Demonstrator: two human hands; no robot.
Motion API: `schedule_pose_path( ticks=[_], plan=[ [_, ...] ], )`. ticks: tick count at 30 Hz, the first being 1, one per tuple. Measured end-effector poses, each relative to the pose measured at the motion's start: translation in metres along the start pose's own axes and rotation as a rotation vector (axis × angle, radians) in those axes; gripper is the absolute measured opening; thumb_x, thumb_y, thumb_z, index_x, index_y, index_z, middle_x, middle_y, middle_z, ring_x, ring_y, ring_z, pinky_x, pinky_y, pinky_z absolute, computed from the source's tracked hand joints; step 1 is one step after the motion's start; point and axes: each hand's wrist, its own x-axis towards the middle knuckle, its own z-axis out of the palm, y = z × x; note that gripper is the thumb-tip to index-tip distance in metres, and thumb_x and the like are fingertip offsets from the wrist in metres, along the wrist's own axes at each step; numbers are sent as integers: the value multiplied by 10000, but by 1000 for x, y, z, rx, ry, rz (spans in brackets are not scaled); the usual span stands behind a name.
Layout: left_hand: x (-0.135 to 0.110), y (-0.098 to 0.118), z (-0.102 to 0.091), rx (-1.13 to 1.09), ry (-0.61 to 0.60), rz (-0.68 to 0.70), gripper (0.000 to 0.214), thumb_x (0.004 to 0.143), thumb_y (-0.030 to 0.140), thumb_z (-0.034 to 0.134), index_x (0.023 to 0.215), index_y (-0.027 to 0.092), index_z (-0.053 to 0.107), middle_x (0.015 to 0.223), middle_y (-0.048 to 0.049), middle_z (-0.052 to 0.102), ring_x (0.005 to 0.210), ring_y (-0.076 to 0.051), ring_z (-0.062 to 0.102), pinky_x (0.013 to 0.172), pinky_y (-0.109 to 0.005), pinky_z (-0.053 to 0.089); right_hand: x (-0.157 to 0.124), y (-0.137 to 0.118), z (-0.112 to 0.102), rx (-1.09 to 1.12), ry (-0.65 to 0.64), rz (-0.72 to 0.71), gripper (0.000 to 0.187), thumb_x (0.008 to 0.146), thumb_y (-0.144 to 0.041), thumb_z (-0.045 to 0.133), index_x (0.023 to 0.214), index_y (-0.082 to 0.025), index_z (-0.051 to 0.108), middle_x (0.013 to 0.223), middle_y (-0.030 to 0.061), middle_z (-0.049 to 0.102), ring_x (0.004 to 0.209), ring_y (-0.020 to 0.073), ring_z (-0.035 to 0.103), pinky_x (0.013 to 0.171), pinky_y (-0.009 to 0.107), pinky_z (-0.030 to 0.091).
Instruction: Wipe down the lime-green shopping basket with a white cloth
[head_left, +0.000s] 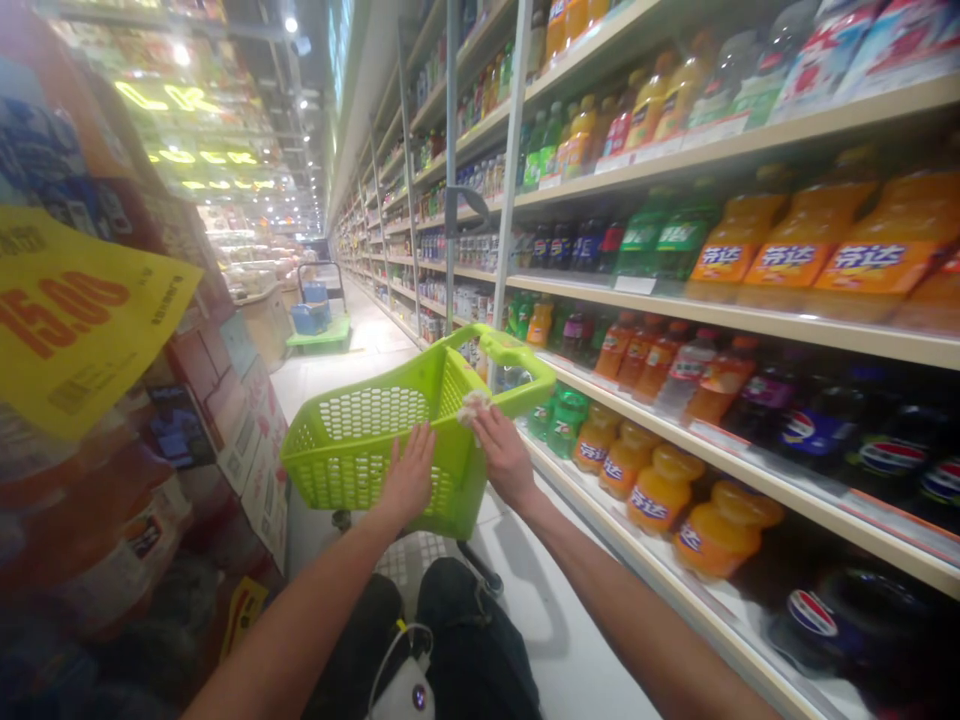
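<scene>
A lime green plastic shopping basket [352, 440] on a wheeled frame stands tilted in the aisle in front of me. My left hand [409, 478] lies flat against its near wall, fingers stretched upward. My right hand [501, 450] is closed on a small crumpled white cloth [474, 404], pressed against the basket's rim near the green handle [510, 352]. My dark trousers show below.
Shelves of orange soda bottles [660, 495], green bottles and dark cola bottles [817, 425] run along the right. A stacked display with a yellow price sign [75, 315] stands at the left. A cart with blue crates [315, 315] sits farther down the aisle.
</scene>
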Motion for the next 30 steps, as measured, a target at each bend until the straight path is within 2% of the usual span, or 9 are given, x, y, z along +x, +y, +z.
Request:
schedule_pose_path(
  ticks=[3, 8, 11, 15, 17, 21, 26, 28, 30],
  plan=[
    [3, 16, 3, -4, -16, 54, 716, 704, 94, 372, 1393, 80, 178, 1497, -106, 122, 1377, -223, 51, 1092, -504, 103, -28, 6, 8, -14, -92, -60, 431, 859, -39, 334, 1246, -127, 503, 1292, 126, 507, 1332, 223, 243, 1038, 491, 348],
    [-4, 35, 18, -3, -70, 174, 697, 731, 116, 360, 1401, 122, 168, 1500, -69, 130, 1375, -210, 79, 1091, -495, 136, -77, -7, 17, 27, -202, -144, 420, 866, -43, 314, 1219, -129, 524, 1202, 131, 582, 1284, 193, 352, 974, 440, 434],
    [0, 33, 15, 13, -56, 150, 723, 715, 107, 371, 1405, 126, 155, 1502, -67, 118, 1377, -210, 57, 1092, -498, 130, -62, -3, -1, 43, -118, -82, 463, 860, -36, 318, 1285, -156, 457, 1274, 116, 527, 1303, 188, 316, 990, 431, 418],
    [19, 21, -5, 26, 6, 70, 760, 686, 97, 390, 1404, 95, 142, 1504, -85, 84, 1378, -212, 7, 1097, -499, 97, -6, 31, -37, -46, 140, 62, 535, 833, -13, 331, 1337, -185, 390, 1349, 97, 449, 1326, 215, 264, 1040, 476, 339],
    [26, 18, -15, 28, 18, 32, 778, 676, 102, 402, 1405, 87, 132, 1504, -92, 60, 1378, -212, 2, 1097, -497, 91, 16, 48, -46, -115, 176, 134, 549, 818, -5, 325, 1330, -188, 403, 1364, 87, 432, 1332, 219, 248, 1048, 484, 318],
    [28, 16, -18, 16, -75, -45, 782, 679, 137, 420, 1404, 78, 134, 1499, -110, 68, 1376, -230, 65, 1088, -505, 123, 27, 45, -27, -178, 34, 188, 542, 783, 22, 320, 1282, -129, 467, 1339, 117, 458, 1336, 232, 237, 1054, 496, 294],
    [17, 8, -4, 37, -141, -63, 768, 678, 146, 414, 1400, 75, 162, 1497, -106, 92, 1375, -228, 73, 1086, -501, 134, 13, -9, 22, -95, -158, 1, 519, 781, 18, 351, 1261, -124, 489, 1329, 112, 470, 1336, 219, 241, 1038, 475, 325],
    [13, -1, -2, 57, -136, -79, 774, 676, 143, 413, 1403, 78, 152, 1497, -104, 94, 1376, -225, 72, 1085, -499, 137, 13, -18, 27, -76, -169, -50, 498, 789, 12, 360, 1243, -131, 508, 1315, 111, 487, 1331, 211, 253, 1028, 462, 341],
    [8, -13, -3, 70, -147, -123, 782, 672, 137, 416, 1405, 85, 147, 1495, -107, 106, 1374, -229, 82, 1078, -502, 154, 16, -10, 18, -84, -134, -41, 488, 796, 10, 350, 1232, -131, 518, 1309, 111, 493, 1333, 203, 248, 1026, 448, 346]
  ],
)
